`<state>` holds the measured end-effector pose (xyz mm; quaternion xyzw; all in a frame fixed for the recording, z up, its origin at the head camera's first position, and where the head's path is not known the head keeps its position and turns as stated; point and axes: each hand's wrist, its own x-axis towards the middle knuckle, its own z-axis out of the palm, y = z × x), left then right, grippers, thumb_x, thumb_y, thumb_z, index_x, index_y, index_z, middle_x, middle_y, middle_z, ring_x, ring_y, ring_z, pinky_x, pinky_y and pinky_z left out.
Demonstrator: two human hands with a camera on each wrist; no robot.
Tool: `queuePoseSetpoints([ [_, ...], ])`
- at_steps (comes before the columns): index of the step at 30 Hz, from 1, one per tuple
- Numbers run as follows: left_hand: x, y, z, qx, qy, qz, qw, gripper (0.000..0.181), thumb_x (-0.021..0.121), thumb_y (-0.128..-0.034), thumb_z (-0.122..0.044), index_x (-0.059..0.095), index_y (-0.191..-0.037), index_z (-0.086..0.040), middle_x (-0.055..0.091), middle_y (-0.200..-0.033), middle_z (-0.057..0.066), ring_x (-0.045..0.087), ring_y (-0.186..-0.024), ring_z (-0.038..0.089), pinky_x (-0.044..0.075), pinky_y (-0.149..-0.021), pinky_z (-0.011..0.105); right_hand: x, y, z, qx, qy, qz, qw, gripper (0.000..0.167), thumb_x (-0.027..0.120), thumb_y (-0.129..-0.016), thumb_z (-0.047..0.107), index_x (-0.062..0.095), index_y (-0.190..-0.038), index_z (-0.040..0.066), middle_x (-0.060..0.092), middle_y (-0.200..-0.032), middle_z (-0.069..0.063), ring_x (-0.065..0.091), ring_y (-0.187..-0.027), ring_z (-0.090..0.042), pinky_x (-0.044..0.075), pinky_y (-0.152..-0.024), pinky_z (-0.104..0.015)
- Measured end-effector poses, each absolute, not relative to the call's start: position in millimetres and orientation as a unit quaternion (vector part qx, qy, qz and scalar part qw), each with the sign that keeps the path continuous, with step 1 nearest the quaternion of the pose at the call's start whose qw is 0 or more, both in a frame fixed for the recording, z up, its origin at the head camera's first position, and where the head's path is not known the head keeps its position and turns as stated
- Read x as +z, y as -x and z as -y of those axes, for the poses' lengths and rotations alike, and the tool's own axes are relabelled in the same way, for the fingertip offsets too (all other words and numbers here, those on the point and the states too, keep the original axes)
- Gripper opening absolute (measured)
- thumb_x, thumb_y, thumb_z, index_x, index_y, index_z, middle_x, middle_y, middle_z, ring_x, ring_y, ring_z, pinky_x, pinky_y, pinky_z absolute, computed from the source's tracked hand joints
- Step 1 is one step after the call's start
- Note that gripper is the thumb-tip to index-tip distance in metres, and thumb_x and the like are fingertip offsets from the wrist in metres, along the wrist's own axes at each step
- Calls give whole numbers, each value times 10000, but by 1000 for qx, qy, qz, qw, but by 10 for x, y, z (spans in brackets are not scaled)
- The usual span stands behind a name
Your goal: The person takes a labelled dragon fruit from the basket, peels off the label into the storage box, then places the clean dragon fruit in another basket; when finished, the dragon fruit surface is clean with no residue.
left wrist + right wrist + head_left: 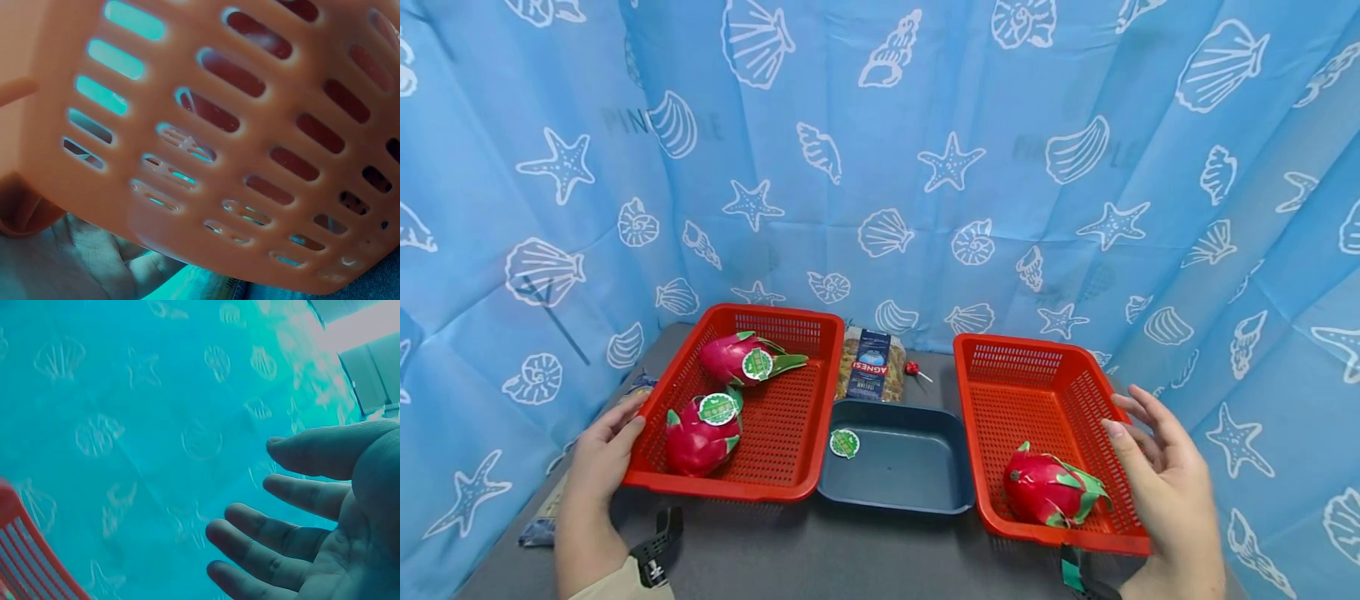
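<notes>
My left hand [606, 454] holds the left rim of a red perforated plastic basket [823, 400]. Two dragon fruits, one [737, 358] behind the other [696, 442], lie inside with green-and-white stickers on them. The left wrist view shows the basket's slotted wall [206, 150] close up, with the fingers [147, 272] partly hidden beneath its edge. Beside the right rim of a second red basket [1022, 400], my right hand [1172, 475] has its fingers spread and nothing in them; the right wrist view shows it apart from the rim. One dragon fruit [1048, 487] lies in that basket's near end.
Between the baskets sits a dark blue-grey tray [895, 471] with a loose green sticker [844, 443]. Behind it are an AGNESI pasta bag [871, 367] and a red lollipop [913, 367]. A packet [542, 525] lies partly hidden at left. Blue seashell curtains [880, 167] enclose the grey table [850, 558].
</notes>
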<state>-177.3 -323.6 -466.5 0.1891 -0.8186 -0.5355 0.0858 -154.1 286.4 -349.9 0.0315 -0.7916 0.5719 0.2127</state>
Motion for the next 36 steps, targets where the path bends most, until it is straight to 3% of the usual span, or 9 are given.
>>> queuePoseSetpoints([
  [7, -4641, 1776, 3243, -539, -190, 816, 87, 558, 456, -1092, -339, 361, -1599, -126, 438, -1502, 293, 518, -1252, 463, 600, -765, 297, -3377, 1566, -2500, 564, -101, 789, 222, 558, 594, -1011, -22, 458, -1540, 94, 537, -1393, -83, 626, -1152, -93, 467, -935, -115],
  [15, -4641, 1785, 3248, -542, -179, 816, 89, 554, 453, -1094, -335, 361, -1601, -132, 456, -1494, 286, 534, -1241, 449, 598, -776, 296, -3305, 1651, -2058, 522, -187, 800, 230, 599, 639, -954, -87, 522, -1499, 134, 585, -1383, -75, 630, -1144, -160, 482, -958, -160],
  [20, -4644, 1777, 3243, -542, -184, 815, 88, 557, 453, -1094, -341, 365, -1598, -122, 464, -1489, 285, 546, -1231, 437, 592, -810, 322, -3267, 1770, -1809, 498, -267, 793, 228, 614, 656, -923, -120, 535, -1481, 106, 584, -1390, -85, 630, -1152, -210, 491, -977, -201],
  [26, -4652, 1769, 3219, -547, -191, 810, 86, 550, 466, -1091, -336, 378, -1595, -132, 471, -1490, 270, 577, -1185, 373, 594, -772, 278, -3217, 1860, -1472, 486, -297, 795, 209, 513, 689, -940, -45, 588, -1428, 80, 586, -1385, -62, 634, -1154, -222, 510, -967, -229],
  [30, -4663, 1777, 3219, -540, -184, 816, 96, 522, 464, -1096, -294, 403, -1581, -111, 489, -1480, 263, 593, -1143, 296, 552, -743, 184, -3180, 1898, -1241, 493, -312, 791, 185, 468, 705, -947, 5, 619, -1398, 93, 609, -1350, -41, 641, -1137, -181, 535, -948, -272],
  [33, -4672, 1781, 3231, -536, -177, 820, 101, 512, 452, -1100, -279, 406, -1577, -98, 484, -1484, 269, 579, -1180, 337, 548, -758, 187, -3156, 1939, -1069, 493, -333, 785, 174, 445, 709, -950, 34, 637, -1383, 109, 626, -1326, -27, 644, -1103, -155, 554, -933, -320],
  [36, -4673, 1781, 3236, -537, -175, 819, 99, 527, 453, -1098, -297, 391, -1585, -105, 472, -1489, 277, 552, -1224, 413, 586, -798, 275, -3154, 2001, -901, 487, -357, 779, 169, 424, 706, -960, 60, 644, -1376, 111, 629, -1325, -12, 641, -1094, -159, 559, -921, -363],
])
